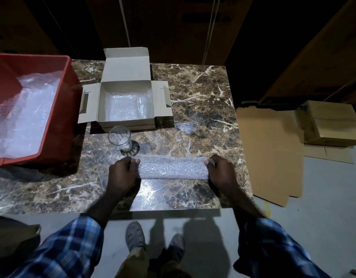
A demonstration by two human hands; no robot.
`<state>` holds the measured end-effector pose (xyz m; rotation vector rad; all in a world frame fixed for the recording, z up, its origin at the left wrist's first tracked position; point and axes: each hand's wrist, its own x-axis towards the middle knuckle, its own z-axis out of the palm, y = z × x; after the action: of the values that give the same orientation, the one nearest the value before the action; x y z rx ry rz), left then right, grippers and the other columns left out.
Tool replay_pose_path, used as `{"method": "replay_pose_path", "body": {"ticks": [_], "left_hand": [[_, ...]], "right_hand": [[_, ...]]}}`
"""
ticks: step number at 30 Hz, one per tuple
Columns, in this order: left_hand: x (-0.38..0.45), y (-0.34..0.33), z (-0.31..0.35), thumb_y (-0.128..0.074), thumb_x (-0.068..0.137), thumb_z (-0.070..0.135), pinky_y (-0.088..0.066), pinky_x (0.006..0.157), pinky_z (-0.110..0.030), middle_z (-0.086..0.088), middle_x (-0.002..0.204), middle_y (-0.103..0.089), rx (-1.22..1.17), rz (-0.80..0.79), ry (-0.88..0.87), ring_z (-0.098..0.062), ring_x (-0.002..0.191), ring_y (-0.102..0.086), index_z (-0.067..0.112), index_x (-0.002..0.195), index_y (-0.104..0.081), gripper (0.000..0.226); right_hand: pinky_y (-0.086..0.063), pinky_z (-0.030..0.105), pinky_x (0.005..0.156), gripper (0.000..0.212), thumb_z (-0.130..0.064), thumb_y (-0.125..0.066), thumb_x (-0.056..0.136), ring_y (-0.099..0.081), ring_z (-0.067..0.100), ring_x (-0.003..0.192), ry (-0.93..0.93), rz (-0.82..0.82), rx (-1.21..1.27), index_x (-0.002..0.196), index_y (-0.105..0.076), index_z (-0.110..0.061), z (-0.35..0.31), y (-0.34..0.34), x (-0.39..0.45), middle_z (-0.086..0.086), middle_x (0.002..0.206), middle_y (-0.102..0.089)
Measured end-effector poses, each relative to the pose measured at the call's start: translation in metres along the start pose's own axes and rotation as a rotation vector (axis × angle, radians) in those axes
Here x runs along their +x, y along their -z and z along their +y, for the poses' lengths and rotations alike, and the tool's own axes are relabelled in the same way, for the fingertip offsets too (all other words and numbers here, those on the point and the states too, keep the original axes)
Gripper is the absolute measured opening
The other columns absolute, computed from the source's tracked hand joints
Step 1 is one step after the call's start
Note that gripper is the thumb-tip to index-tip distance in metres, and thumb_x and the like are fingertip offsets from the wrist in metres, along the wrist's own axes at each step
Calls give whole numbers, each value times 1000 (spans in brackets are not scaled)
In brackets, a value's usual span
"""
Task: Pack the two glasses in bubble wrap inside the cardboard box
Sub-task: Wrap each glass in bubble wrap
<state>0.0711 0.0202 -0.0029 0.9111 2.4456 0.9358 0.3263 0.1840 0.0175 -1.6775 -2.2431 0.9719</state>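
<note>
I have a bubble-wrap roll lying on the tabletop, my left hand gripping one end and my right hand the other. A bare glass stands just beyond, before the open cardboard box.

Person seen from above. 2 bare hands, left hand and right hand, forearms uncovered. Blue plaid shirt sleeves with white and dark checks, pushed up short of the wrists. Olive-brown trousers. 2 grey perforated clog-type shoes.
</note>
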Motion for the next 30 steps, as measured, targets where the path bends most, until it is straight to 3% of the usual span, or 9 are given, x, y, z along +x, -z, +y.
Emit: {"method": "replay_pose_path", "body": {"ticks": [5,9,15,21,24,28,30], "left_hand": [[-1,-5,5,-62,98,23,-33,62,-35,-19,68,-67,74,67,-28,-40,69,-63,20,66,-47,35],[-3,-5,5,-61,99,23,-33,61,-35,-17,64,-63,71,69,-33,-39,64,-60,16,67,-47,36],[-3,-4,1,-64,97,21,-32,61,-33,-19,64,-64,104,81,-41,-38,63,-61,13,65,-50,36],[-1,-4,1,-67,94,23,-34,61,-34,-19,66,-66,117,82,6,-39,66,-63,4,70,-60,31],[0,-6,3,-68,93,22,-36,61,-34,-20,68,-67,134,92,11,-39,66,-63,2,74,-63,28],[-2,-8,2,-70,92,21,-39,60,-35,-20,67,-67,151,124,6,-38,64,-64,1,76,-62,27],[-2,-9,-1,-72,91,22,-43,61,-37,-18,68,-67,153,129,1,-37,65,-64,3,79,-61,25]], "right_hand": [[-38,33,64,19,-29,-59,99,-63,33,79,-23,-7,-91,86,-53,-16,2,-5,6,13,78,-65],[-36,33,65,21,-30,-57,100,-65,36,85,-6,28,-146,100,-61,-9,1,-8,4,19,90,-70],[-30,33,59,21,-28,-56,100,-63,33,75,23,42,-132,95,-59,-8,2,-7,-1,16,78,-67],[-45,34,60,21,-30,-60,97,-61,29,69,4,60,-146,91,-59,-11,0,-10,1,13,74,-64],[-40,32,58,21,-32,-62,95,-53,26,64,-18,71,-175,91,-59,-12,-1,-11,2,7,69,-55],[-51,37,65,25,-37,-63,93,-63,31,73,-39,79,-183,90,-58,-13,2,-14,5,13,77,-65],[-49,35,63,27,-37,-64,93,-63,31,72,-62,93,-192,89,-56,-12,4,-14,5,13,78,-65]]}}
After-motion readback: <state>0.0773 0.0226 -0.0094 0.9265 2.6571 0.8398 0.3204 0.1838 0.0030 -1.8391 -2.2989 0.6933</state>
